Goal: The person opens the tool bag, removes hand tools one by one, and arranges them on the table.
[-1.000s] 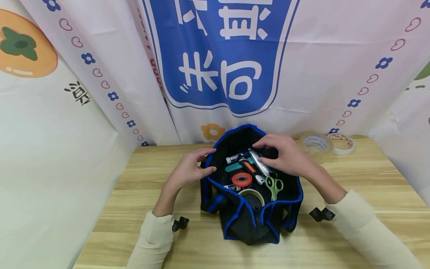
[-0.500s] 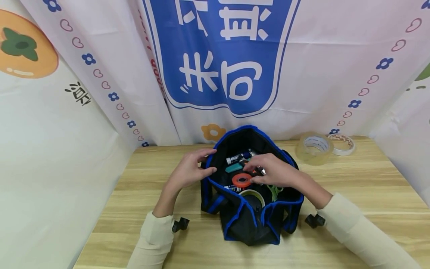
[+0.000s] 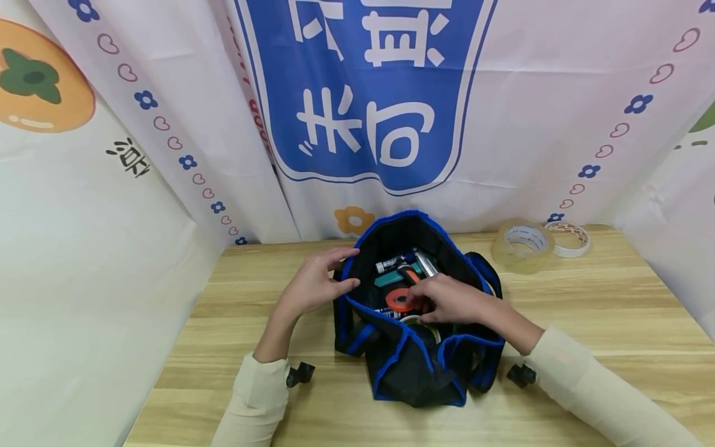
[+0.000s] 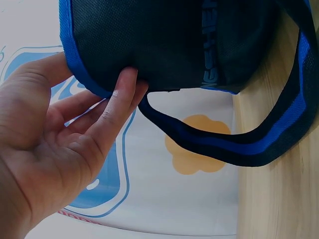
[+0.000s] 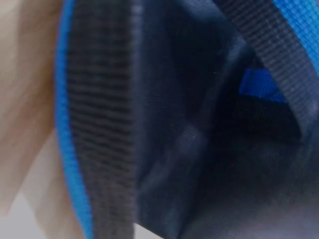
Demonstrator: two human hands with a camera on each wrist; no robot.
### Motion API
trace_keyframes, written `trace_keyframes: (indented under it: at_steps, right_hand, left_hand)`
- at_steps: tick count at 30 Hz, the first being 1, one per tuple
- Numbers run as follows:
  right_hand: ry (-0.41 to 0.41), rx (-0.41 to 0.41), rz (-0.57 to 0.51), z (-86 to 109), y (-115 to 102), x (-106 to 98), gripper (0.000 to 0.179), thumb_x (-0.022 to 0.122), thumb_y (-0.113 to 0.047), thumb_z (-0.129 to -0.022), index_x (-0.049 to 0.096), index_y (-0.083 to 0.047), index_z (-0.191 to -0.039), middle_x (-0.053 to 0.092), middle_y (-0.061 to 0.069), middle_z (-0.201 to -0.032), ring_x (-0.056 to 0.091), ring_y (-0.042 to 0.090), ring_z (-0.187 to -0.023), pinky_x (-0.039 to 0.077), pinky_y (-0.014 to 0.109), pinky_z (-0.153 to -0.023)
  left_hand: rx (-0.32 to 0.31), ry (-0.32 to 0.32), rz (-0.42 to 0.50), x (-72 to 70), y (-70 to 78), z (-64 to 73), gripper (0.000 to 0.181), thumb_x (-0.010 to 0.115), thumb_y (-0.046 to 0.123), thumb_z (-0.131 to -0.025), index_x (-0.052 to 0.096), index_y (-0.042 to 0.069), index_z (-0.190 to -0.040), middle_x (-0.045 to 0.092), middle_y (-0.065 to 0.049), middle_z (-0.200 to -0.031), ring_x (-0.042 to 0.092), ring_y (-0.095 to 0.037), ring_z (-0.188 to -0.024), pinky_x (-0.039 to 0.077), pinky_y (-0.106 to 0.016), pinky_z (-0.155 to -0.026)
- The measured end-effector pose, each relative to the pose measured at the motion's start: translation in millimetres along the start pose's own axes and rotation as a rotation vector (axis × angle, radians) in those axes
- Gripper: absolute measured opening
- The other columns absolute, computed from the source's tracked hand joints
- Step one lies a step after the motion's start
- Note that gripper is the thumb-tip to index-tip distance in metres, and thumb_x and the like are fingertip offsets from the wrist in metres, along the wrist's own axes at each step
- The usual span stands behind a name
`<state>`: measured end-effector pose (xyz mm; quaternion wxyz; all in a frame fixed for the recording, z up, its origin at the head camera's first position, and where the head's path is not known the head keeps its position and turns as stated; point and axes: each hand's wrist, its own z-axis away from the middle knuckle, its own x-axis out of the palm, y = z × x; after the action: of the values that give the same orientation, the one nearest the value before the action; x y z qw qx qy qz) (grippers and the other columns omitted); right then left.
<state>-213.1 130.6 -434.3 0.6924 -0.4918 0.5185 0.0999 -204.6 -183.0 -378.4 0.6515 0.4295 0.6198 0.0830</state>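
Note:
A black tool bag (image 3: 413, 382) with blue edging stands open on the table. My left hand (image 3: 321, 279) holds its left rim between thumb and fingers; in the left wrist view that hand (image 4: 75, 134) lies along the blue edge. My right hand (image 3: 455, 303) reaches inside with bent fingers, over an orange tape roll (image 3: 397, 300) and a cream tape roll (image 3: 437, 334). Whether it grips anything is hidden. Farther back in the bag lie a glue stick (image 3: 389, 265), a teal flat piece (image 3: 387, 279), an orange-and-black handle (image 3: 409, 273) and a silver serrated tool (image 3: 426, 263).
A clear tape roll (image 3: 523, 248) and a white tape roll (image 3: 575, 248) lie at the table's back right. The bag's strap (image 4: 239, 148) loops out on its left side. A printed curtain (image 3: 503, 155) hangs right behind the bag.
My right hand has moved from the silver tool toward the front of the bag, now covering the green scissors. The bag's front rim has shifted slightly. The left hand stays put.

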Motion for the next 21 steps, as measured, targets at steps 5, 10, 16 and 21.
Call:
trace_keyframes:
  at_steps: [5, 10, 16, 21]
  right_hand:
    - [0.002, 0.014, -0.016, 1.2, 3, 5, 0.026, 0.084, -0.008, -0.09, 0.075, -0.014, -0.113, 0.076, -0.003, -0.099, 0.07, 0.007, -0.087, 0.06, 0.024, -0.078]
    - [0.036, 0.011, -0.008, 1.9, 3, 10, 0.03, 0.084, -0.004, -0.088, 0.074, -0.013, -0.115, 0.075, -0.002, -0.101, 0.068, 0.005, -0.086, 0.058, 0.022, -0.077]
    - [0.098, -0.021, -0.027, 5.0, -3, 2, 0.022, 0.076, 0.0, -0.089, 0.078, -0.014, -0.107, 0.078, -0.001, -0.101, 0.068, 0.001, -0.081, 0.059, 0.021, -0.071]
    - [0.196, -0.016, -0.034, 8.9, -11, -17, 0.021, 0.075, -0.001, -0.091, 0.08, -0.014, -0.107, 0.079, 0.0, -0.102, 0.07, 0.003, -0.084, 0.061, 0.024, -0.073]
  left_hand:
    - [0.003, 0.001, -0.004, 0.2, 0.9, 0.5, 0.058, 0.082, 0.012, -0.095, 0.063, 0.004, -0.148, 0.062, -0.017, -0.155, 0.073, -0.036, -0.122, 0.053, -0.056, -0.113]
    - [0.007, 0.002, -0.007, 0.7, 0.8, 0.4, 0.057, 0.082, 0.012, -0.095, 0.063, 0.004, -0.148, 0.062, -0.017, -0.154, 0.073, -0.036, -0.121, 0.053, -0.057, -0.113]
    - [0.0, 0.002, -0.012, 1.1, 1.4, 0.4, 0.058, 0.082, 0.012, -0.095, 0.063, 0.004, -0.149, 0.062, -0.017, -0.154, 0.073, -0.035, -0.12, 0.054, -0.056, -0.113]
    - [0.0, 0.004, -0.015, 1.1, 2.2, 0.1, 0.058, 0.082, 0.012, -0.095, 0.062, 0.004, -0.149, 0.062, -0.017, -0.154, 0.073, -0.035, -0.12, 0.054, -0.056, -0.113]
